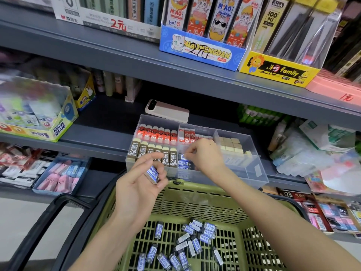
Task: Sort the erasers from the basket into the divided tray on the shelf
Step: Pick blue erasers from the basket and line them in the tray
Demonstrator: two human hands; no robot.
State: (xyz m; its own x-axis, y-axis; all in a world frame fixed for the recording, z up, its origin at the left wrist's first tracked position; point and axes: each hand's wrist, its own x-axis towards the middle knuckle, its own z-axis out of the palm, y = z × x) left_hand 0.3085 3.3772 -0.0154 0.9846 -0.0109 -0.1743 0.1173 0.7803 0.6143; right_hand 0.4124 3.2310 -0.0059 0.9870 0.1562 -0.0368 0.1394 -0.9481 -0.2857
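**Two hands at the divided tray, one eraser in each**

The left hand (140,185) is curled around a blue-labelled eraser (153,174), gripping it between thumb and fingers just in front of the divided tray (261,174). The right hand (206,154), beyond and to the right of the left, reaches into the tray's front middle compartment. Its fingertips pinch a second blue eraser (183,157), which stands among others of the same kind. To the left of the right hand stand brown 2B erasers (156,153); beyond these, red erasers (158,133); to the hand's right, cream erasers (232,146). Below both wrists sits the green basket (195,202), with loose erasers (187,245) scattered on its floor between the forearms.
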